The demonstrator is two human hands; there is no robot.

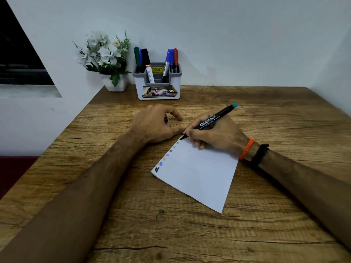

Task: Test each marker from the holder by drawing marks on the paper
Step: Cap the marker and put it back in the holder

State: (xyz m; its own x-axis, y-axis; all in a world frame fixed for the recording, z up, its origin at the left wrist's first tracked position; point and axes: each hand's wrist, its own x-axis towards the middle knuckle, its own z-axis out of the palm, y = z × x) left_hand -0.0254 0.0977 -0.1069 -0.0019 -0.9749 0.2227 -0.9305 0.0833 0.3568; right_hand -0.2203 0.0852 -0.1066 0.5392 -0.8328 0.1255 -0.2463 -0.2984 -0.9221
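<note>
Marker [207, 121] pinched by right hand [214, 133] touches paper [197, 173]; left hand [153, 124] grips its cap [166, 119], holder [157, 82] beyond

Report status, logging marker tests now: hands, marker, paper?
Right hand grips black marker, tip at paper top corner. Left hand curled round a small dark object, beside paper. Nothing in the way.

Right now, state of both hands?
Left hand: curled round a small dark thing, probably the marker's cap.
Right hand: grips the black marker, tip at the paper.
</note>
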